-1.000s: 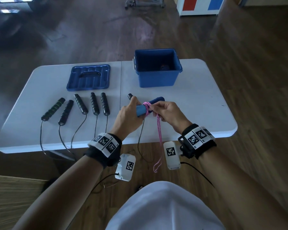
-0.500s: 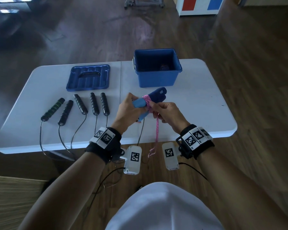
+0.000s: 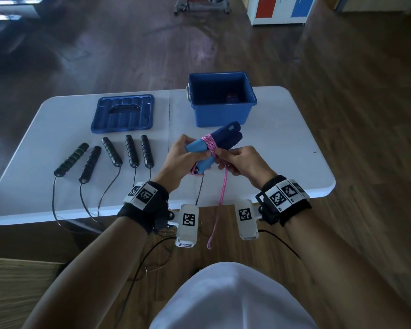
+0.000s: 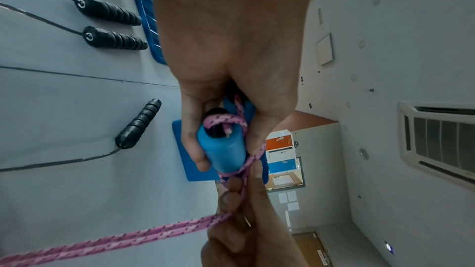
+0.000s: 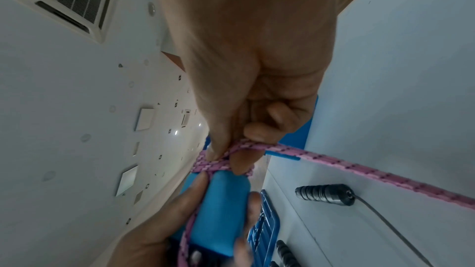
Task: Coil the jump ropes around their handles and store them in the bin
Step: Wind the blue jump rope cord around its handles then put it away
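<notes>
My left hand (image 3: 180, 157) grips a pair of blue jump-rope handles (image 3: 226, 137), held together and tilted up toward the bin. Pink rope (image 3: 209, 144) is wound round their middle in several turns. My right hand (image 3: 237, 160) pinches the pink rope (image 5: 246, 146) right beside the coil, between thumb and forefinger. The rope's doubled loose end (image 3: 220, 205) hangs down past the table edge. In the left wrist view the rope (image 4: 223, 122) loops over the end of a blue handle (image 4: 223, 153). The open blue bin (image 3: 221, 100) stands just beyond, something small inside.
Several black-handled jump ropes (image 3: 112, 150) lie in a row on the white table (image 3: 282, 138) at the left, their thin cords trailing over the front edge. One more black handle (image 4: 138, 123) lies under my hands. The blue bin lid (image 3: 122, 113) lies behind them.
The handles have tilted up and forward, away from the table. More pink turns sit on the handles and the hanging end has grown shorter.
</notes>
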